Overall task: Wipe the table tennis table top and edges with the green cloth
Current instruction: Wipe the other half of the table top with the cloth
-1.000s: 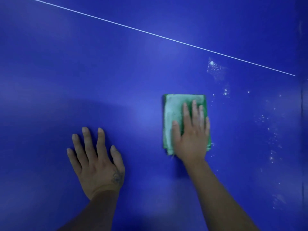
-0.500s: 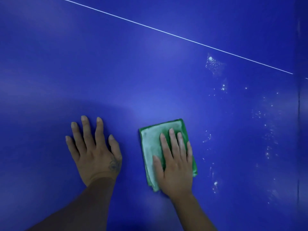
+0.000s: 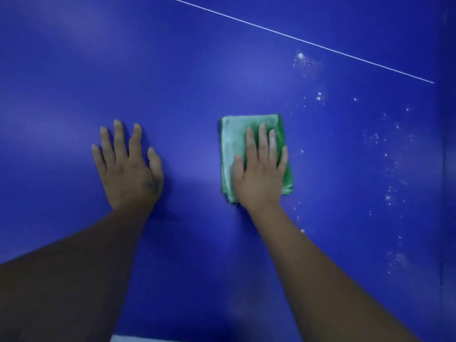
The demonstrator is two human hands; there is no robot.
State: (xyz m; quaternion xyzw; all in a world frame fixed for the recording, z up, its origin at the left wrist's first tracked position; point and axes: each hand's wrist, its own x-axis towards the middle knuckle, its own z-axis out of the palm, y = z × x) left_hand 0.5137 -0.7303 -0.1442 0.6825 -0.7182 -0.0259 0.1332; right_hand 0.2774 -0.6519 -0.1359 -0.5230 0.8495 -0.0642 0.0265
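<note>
The blue table tennis table top fills the view. A folded green cloth lies flat on it, right of centre. My right hand presses palm-down on the cloth, fingers spread, covering its lower right part. My left hand rests flat on the bare table to the left of the cloth, fingers apart, holding nothing.
A thin white line runs diagonally across the far part of the table. White specks and a smear dot the surface right of the cloth, down to the lower right. A seam runs along the right side. A pale strip shows at the near edge.
My right hand slid the cloth toward me and to the left, then pushed it back away and to the right. My left hand stayed flat on the table.
</note>
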